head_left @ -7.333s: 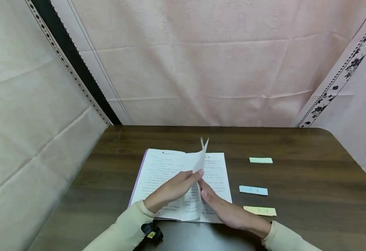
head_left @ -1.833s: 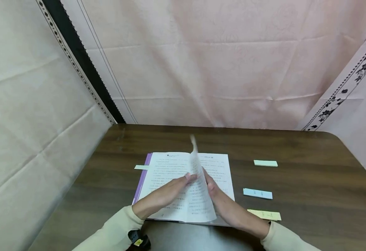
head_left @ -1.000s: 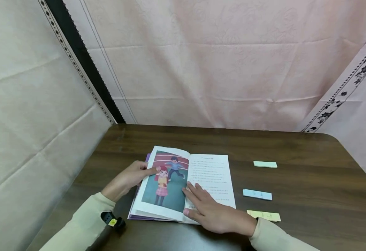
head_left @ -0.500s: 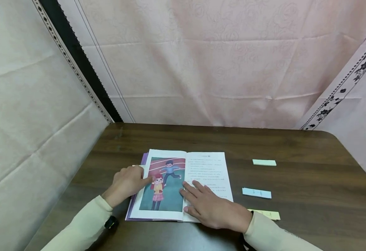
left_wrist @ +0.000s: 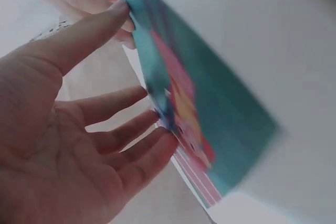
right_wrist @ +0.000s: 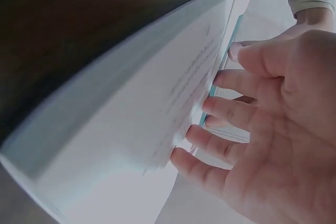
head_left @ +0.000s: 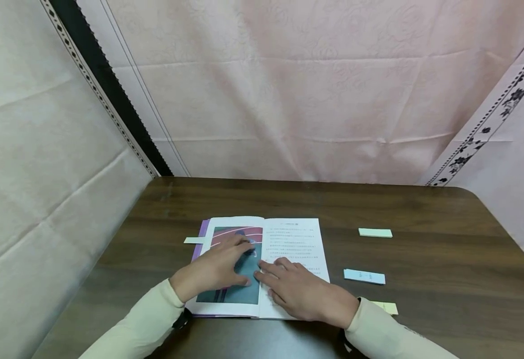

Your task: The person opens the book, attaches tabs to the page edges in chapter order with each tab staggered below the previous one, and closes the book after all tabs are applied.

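Observation:
An open book (head_left: 291, 239) lies on the table, a coloured illustration (head_left: 250, 289) on its left page and printed text on its right page. My left hand (head_left: 212, 267) lies over the illustration, thumb and fingers spread apart, and holds nothing. In the left wrist view its fingertips (left_wrist: 165, 142) are right at the picture. My right hand (head_left: 302, 291) rests near the spine on the right page, fingers extended, as the right wrist view also shows. A pale green sticky tab (head_left: 193, 240) sticks out from the book's left edge, over the purple cover (head_left: 203, 229).
To the right of the book lie a pale green sticky-note pad (head_left: 375, 233), a blue one (head_left: 364, 276) and a yellow one (head_left: 388, 307), the last partly hidden by my right sleeve. The dark wooden table (head_left: 446, 249) ends at a pale cloth backdrop (head_left: 311, 119).
The standing page has been turned to the left, bringing up the illustration. My left hand has moved from the left page edge inward over the picture. The tab was absent in the oldest frame.

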Available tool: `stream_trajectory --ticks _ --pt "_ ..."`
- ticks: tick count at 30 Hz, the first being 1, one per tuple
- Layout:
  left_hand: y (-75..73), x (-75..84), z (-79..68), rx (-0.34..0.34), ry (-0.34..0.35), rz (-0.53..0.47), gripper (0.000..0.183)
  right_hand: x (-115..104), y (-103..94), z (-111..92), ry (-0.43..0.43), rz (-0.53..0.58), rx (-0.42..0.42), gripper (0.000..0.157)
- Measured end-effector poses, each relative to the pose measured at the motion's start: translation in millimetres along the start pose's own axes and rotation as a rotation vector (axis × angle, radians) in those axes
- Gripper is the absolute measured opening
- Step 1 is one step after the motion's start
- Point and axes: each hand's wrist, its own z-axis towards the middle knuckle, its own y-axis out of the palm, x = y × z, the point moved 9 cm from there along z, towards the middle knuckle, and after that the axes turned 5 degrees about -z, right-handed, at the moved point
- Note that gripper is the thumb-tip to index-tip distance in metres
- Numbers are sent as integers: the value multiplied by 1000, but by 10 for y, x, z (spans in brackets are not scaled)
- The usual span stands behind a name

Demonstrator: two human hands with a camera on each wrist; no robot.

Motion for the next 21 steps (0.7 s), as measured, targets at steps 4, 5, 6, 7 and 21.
stream_trajectory --ticks 4,5,6,7,21 --pt "37 32 50 -32 -8 50 83 -14 8 13 -24 -39 20 49" --pt "44 30 56 -41 -15 56 85 -16 12 16 -27 -39 21 50" --pt "53 25 63 -49 -20 62 87 -16 18 20 -28 -37 20 51" --pt "61 19 67 -55 -27 62 89 -16 24 24 -31 -34 17 52" --pt "80 17 86 -37 -6 -3 99 687 -156 -114 219 197 78 52"
